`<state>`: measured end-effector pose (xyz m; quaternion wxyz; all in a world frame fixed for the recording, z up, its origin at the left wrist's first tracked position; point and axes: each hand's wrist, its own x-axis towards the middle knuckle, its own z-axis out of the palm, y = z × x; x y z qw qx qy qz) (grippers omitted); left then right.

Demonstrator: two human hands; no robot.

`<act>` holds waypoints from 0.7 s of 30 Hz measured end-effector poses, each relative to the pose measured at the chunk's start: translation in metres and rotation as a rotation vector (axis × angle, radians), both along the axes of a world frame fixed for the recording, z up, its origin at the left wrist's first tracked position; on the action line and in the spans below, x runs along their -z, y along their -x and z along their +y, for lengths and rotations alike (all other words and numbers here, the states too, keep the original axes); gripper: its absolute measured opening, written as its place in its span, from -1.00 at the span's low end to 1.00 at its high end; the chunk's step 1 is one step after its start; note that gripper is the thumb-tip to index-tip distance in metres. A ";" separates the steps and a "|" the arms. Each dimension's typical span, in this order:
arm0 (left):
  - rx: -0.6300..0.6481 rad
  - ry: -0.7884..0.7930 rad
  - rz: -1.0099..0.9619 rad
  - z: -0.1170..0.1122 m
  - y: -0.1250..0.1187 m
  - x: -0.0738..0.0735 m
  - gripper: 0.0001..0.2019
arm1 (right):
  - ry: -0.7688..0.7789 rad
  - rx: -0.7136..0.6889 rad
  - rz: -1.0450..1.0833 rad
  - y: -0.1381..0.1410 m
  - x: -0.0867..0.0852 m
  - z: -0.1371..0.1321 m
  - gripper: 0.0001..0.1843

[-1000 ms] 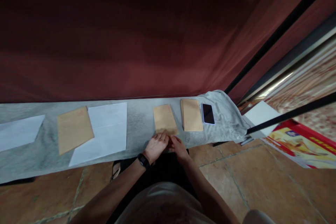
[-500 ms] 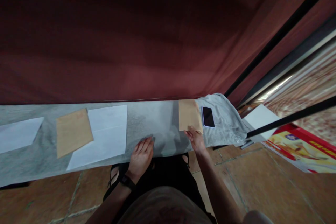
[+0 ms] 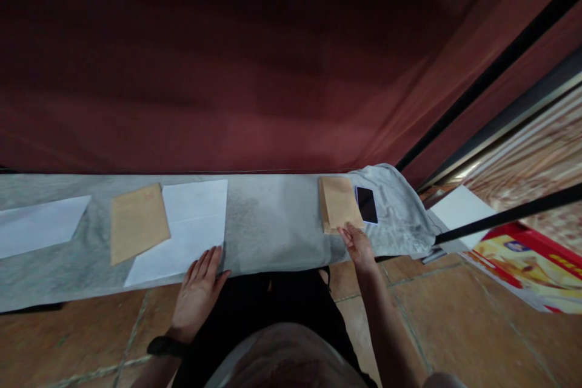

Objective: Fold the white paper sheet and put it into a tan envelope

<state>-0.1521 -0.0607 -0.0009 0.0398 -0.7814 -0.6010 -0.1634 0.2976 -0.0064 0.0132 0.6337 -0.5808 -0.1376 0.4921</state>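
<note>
My right hand (image 3: 357, 244) pinches the lower edge of a brown envelope (image 3: 344, 203). That envelope lies over a small pile of brown envelopes (image 3: 324, 206), whose left edges show beneath it. My left hand (image 3: 199, 288) is open, fingers stretched out, at the lower right corner of a white sheet of paper (image 3: 195, 212). Another brown envelope (image 3: 139, 224) overlaps the left side of this sheet. Farther left lies a second white sheet (image 3: 43, 227). Just right of the pile is a phone (image 3: 367, 205) with a dark screen, its left edge close to the held envelope.
A grey cloth (image 3: 273, 224) covers the narrow bench, with a dark red curtain (image 3: 254, 133) behind it. Black poles (image 3: 504, 54) slant at the right. A red and yellow box (image 3: 527, 260) and a white board (image 3: 464, 212) stand beyond the bench's right end.
My left hand has moved left to the white sheet's corner. My right hand, still pinching the envelope, has shifted slightly right with it, and the pile's left edges now show. The view has shifted slightly.
</note>
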 end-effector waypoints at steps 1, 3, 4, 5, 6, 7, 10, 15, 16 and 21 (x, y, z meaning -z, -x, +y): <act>0.013 0.005 0.008 0.001 0.002 0.000 -0.43 | 0.014 -0.013 0.014 0.001 0.001 0.000 -0.82; 0.041 0.016 0.017 0.004 0.006 0.001 -0.46 | 0.051 -0.052 0.058 0.005 0.002 -0.001 -0.86; 0.055 0.023 0.013 0.005 0.009 0.001 -0.48 | 0.071 -0.073 0.081 0.006 0.002 -0.002 -0.87; 0.068 0.034 0.006 0.006 0.012 0.001 -0.49 | 0.090 -0.093 0.103 0.008 0.002 -0.002 -0.86; 0.079 0.048 0.001 0.007 0.015 0.000 -0.49 | 0.111 -0.118 0.121 0.009 0.002 -0.003 -0.84; 0.085 0.063 0.000 0.007 0.018 -0.002 -0.50 | 0.132 -0.145 0.131 0.009 0.001 -0.004 -0.81; 0.098 0.120 0.031 0.009 0.024 -0.009 -0.52 | 0.182 -0.216 0.137 0.008 -0.001 -0.006 -0.70; 0.104 0.206 0.088 0.016 0.024 -0.021 -0.58 | 0.216 -0.249 0.143 0.004 -0.003 -0.012 -0.66; 0.101 0.217 0.097 0.018 0.024 -0.023 -0.59 | 0.215 -0.262 0.157 0.004 -0.003 -0.014 -0.65; 0.094 0.223 0.124 0.024 0.019 -0.036 -0.60 | 0.143 -0.326 0.159 0.024 0.000 -0.023 -0.77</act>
